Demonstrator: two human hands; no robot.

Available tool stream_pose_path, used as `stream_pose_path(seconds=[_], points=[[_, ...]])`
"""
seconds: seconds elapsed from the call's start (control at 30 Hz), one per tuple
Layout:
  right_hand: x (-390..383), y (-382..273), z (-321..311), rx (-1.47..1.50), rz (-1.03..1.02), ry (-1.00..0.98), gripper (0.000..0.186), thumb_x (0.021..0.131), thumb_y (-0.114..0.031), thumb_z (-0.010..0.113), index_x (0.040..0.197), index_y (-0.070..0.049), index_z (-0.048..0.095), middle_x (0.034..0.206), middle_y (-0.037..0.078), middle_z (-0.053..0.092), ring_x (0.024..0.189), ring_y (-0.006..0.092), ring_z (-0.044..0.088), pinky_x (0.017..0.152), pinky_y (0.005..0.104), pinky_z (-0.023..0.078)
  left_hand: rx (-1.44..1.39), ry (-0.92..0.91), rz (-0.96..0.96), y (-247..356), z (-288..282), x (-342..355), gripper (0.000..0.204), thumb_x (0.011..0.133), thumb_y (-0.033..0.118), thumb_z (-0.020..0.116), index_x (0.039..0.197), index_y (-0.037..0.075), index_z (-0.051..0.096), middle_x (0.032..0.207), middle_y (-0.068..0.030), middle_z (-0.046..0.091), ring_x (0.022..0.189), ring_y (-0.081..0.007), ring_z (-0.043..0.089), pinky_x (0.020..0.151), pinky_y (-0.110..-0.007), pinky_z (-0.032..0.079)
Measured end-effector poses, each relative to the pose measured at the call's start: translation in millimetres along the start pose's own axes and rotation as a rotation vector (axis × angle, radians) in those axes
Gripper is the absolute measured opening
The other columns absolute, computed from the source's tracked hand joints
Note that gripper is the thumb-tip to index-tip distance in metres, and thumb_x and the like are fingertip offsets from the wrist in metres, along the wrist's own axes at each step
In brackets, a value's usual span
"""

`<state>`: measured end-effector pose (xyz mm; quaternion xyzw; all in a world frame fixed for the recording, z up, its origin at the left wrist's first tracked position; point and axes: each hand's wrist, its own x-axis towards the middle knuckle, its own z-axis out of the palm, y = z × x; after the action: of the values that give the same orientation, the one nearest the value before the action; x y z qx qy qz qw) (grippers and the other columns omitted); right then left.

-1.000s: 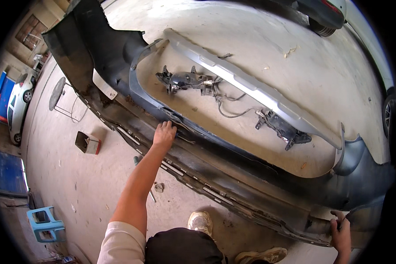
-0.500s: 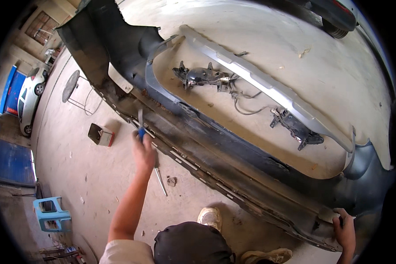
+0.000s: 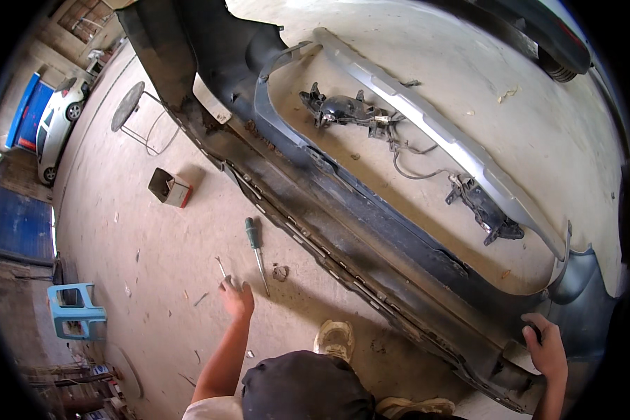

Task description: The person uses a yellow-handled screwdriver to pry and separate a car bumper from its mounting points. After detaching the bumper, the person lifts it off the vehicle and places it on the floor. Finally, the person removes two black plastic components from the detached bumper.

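A long dark bumper cover (image 3: pixel 308 203) lies inside-up across the floor, running from upper left to lower right. Away from its near edge, my left hand (image 3: pixel 238 299) is low over the floor, fingers curled round a slim metal-bladed tool (image 3: pixel 221 267); the grip hides its handle. Just beside that hand lies a green-handled screwdriver (image 3: pixel 254 241), shaft toward me. My right hand (image 3: pixel 547 346) is at the bumper's right end, thumb and fingers apart; whether it touches the surface is hard to tell.
A silver trim strip (image 3: pixel 427 115) and two black lamp units (image 3: pixel 343 110) joined by wiring lie beyond. To the left are an open box (image 3: pixel 169 187), a round stool (image 3: pixel 128 106), and a blue plastic stool (image 3: pixel 77 311). Parked cars (image 3: pixel 54 129) stand farther off.
My left hand has drawn back from the bumper's edge toward me, over the floor, uncovering the screwdriver's green handle. My right hand has loosened at the bumper's end. The view has shifted slightly.
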<state>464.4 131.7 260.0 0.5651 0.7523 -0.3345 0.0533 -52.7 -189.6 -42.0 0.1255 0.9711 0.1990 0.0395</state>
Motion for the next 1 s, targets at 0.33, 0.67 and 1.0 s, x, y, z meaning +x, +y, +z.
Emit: stream_pose_path(seconds=[0.33, 0.67, 1.0], points=[[-8.4, -12.8, -13.8, 0.065, 0.278, -0.125, 0.022, 0.091, -0.01, 0.052, 0.109, 0.0, 0.06, 0.081, 0.015, 0.061, 0.075, 0.0246, 0.057, 0.073, 0.0304, 0.045, -0.286, -0.24, 0.447, 141.3, 16.5, -26.9, 0.044, 0.083, 0.009, 0.064, 0.124, 0.001, 0.048, 0.123, -0.0194, 0.048, 0.114, -0.0364, 0.047, 0.097, -0.04, 0.04], [-33.7, 54.2, -8.4, 0.031, 0.169, 0.016, 0.033, 0.1, -0.025, 0.042, 0.108, 0.002, 0.059, 0.096, 0.017, 0.062, 0.088, 0.0292, 0.058, 0.081, 0.0349, 0.045, 0.279, -0.332, 0.804, 63.8, 31.2, -38.3, 0.061, 0.084, 0.015, 0.061, 0.141, 0.008, 0.038, 0.148, -0.022, 0.028, 0.13, -0.0388, 0.037, 0.103, -0.046, 0.035], [-17.4, 48.2, -12.6, 0.21, 0.302, 0.06, 0.052, 0.1, -0.041, 0.04, 0.089, 0.001, 0.069, 0.07, 0.006, 0.064, 0.063, 0.0127, 0.056, 0.056, 0.0282, 0.042, -0.151, -0.464, 0.505, 39.8, 16.1, -36.9, 0.016, 0.081, -0.001, 0.058, 0.091, 0.008, 0.065, 0.094, -0.009, 0.06, 0.084, -0.0263, 0.063, 0.074, -0.036, 0.05]])
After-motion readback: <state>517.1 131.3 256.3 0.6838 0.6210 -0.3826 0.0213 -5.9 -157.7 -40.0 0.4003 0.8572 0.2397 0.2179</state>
